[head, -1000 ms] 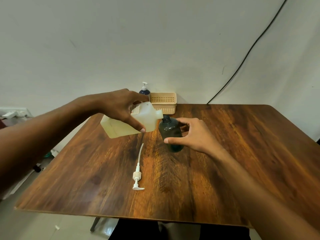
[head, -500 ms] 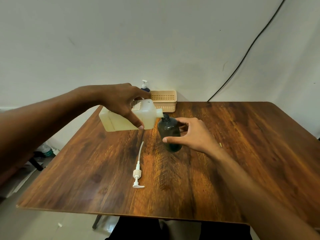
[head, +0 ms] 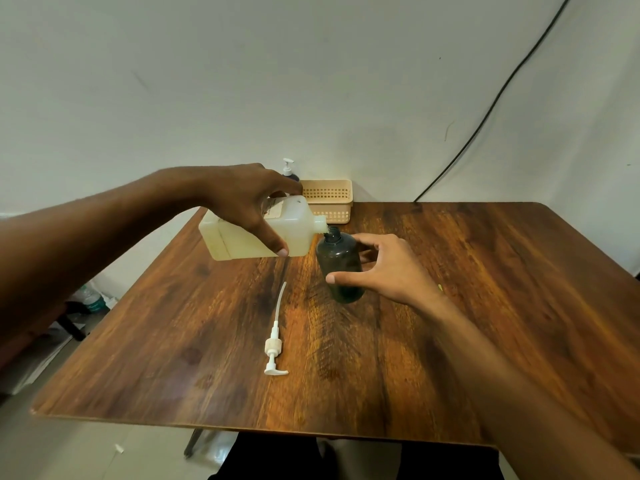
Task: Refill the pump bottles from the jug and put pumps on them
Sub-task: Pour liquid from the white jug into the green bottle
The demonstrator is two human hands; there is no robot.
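Observation:
My left hand [head: 247,202] grips a translucent white jug [head: 242,239] tipped on its side, its spout touching the open mouth of a dark green bottle [head: 339,261]. The bottle stands upright on the wooden table [head: 485,306] with no pump on it. My right hand [head: 384,268] wraps around the bottle's right side, thumb in front and fingers behind. A white pump [head: 275,344] with its long dip tube lies flat on the table, in front of the jug. Whether liquid is flowing I cannot tell.
A beige slotted basket [head: 329,199] stands at the table's back edge by the wall. A dark bottle with a white pump [head: 288,169] stands left of it, mostly hidden by my left hand. A black cable [head: 485,116] runs down the wall.
The jug has tilted further, its rear end rising until it lies about level, and its spout has come down to the bottle's mouth. My right hand keeps its hold on the bottle.

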